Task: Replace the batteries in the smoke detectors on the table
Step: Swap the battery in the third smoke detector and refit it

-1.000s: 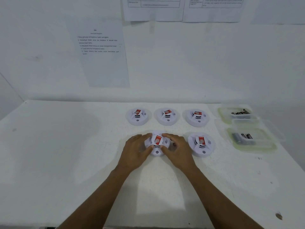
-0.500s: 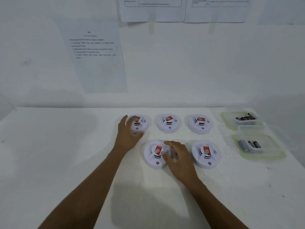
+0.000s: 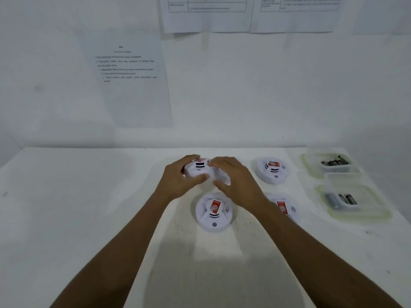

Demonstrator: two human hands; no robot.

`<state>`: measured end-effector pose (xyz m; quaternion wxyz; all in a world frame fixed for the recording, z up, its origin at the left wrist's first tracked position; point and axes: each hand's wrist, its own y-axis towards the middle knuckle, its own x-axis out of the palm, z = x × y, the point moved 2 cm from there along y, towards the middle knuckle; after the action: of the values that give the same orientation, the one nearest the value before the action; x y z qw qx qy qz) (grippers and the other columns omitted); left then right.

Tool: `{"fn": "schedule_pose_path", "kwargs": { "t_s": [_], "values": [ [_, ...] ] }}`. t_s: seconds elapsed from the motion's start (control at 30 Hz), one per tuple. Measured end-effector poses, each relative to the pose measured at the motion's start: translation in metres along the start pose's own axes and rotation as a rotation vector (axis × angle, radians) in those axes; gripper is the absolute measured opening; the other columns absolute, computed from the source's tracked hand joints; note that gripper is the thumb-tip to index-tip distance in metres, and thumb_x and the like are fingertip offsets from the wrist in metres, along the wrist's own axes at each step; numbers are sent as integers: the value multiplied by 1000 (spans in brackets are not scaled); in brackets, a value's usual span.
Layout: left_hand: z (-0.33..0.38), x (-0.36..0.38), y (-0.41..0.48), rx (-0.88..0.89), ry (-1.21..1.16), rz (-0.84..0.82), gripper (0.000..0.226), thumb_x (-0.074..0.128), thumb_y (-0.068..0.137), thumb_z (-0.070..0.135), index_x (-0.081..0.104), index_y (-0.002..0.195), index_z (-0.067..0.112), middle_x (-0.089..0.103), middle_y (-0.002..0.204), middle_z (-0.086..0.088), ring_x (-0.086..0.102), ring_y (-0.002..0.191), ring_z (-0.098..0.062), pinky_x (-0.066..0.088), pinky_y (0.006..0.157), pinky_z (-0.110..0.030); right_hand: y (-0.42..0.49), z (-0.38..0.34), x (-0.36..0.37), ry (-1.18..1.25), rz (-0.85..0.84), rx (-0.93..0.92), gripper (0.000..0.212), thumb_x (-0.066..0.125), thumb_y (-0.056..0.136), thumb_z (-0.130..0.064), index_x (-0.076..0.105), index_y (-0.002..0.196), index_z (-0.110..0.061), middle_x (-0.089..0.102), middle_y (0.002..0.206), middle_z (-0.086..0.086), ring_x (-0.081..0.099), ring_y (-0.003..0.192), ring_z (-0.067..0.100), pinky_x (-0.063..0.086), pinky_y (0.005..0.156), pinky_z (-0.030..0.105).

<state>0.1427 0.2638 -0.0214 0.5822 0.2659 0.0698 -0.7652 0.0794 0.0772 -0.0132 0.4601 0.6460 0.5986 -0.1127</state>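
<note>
Left hand (image 3: 178, 181): gripping the left side of the held smoke detector (image 3: 198, 171)
Right hand (image 3: 236, 181): gripping its right side
Held smoke detector: sitting at frame centre, above the table (image 3: 89, 207)

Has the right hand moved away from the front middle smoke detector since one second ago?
Yes. The right hand left the front middle smoke detector and went away from the person, to the back-row detector that the left hand grips.
</note>
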Motion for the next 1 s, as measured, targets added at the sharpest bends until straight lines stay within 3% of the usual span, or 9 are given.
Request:
{"fn": "schedule_pose_path", "kwargs": {
  "t_s": [0.1,0.23,0.37,0.5,0.6,0.7,0.77,0.87,1.0],
  "values": [
    [15,-2,-9,-8,-83,45,58,81,75,40,59,127,29,68,109,17,65,98,2,54,87,-19,5,-3,-11,6,82,-29,36,74,84,-18,65,119,-15,69,115,-1,64,102,15,54,91,37],
    [21,2,-21,35,-150,1,79,85,69,42,47,138,32,62,128,14,59,115,-4,49,98,-29,-1,1,-31,298,180,226,48,73,86,-18,58,131,-27,68,105,-1,70,85,11,58,77,24],
    [29,20,-28,104,-62,-84,112,90,58,43,26,150,37,38,146,24,40,132,-2,39,104,-23,-13,-1,-43,673,87,464,44,70,88,-14,62,127,-35,58,113,6,67,101,27,62,72,37],
    [38,30,-29,137,-81,-90,109,92,58,32,30,148,33,40,135,31,40,126,8,42,97,-16,-28,-11,-60,834,41,514,39,73,85,-9,62,118,-28,62,116,12,71,96,30,62,72,45],
    [46,34,-30,138,-93,-160,115,94,56,23,27,149,32,41,138,24,40,126,10,44,98,-14,-40,-17,-65,857,36,526,41,75,83,-7,56,116,-24,63,115,10,72,92,31,61,74,49],
    [54,36,-31,154,-76,-216,119,97,50,23,27,147,34,43,139,21,40,125,12,40,97,-7,-49,-19,-68,855,17,520,42,76,83,-10,55,116,-26,64,114,10,72,90,32,61,75,50],
    [57,37,-30,189,-52,-218,112,97,47,29,36,141,30,48,135,19,46,123,5,44,98,-14,-51,-19,-70,778,21,518,41,76,83,-13,57,116,-28,64,115,5,72,90,26,62,74,42],
    [61,36,-32,238,-26,-159,99,93,45,38,46,131,25,56,126,13,54,115,-4,47,94,-17,-50,-18,-72,329,112,378,38,78,81,-23,62,115,-29,59,124,-9,67,99,12,55,75,20],
    [69,34,-36,247,-17,-116,92,92,45,41,49,126,31,59,120,17,57,110,-1,47,90,-12,-43,-25,-64,127,101,324,57,81,73,-44,63,124,-28,46,143,-7,45,130,10,42,99,30]
  ]
}}
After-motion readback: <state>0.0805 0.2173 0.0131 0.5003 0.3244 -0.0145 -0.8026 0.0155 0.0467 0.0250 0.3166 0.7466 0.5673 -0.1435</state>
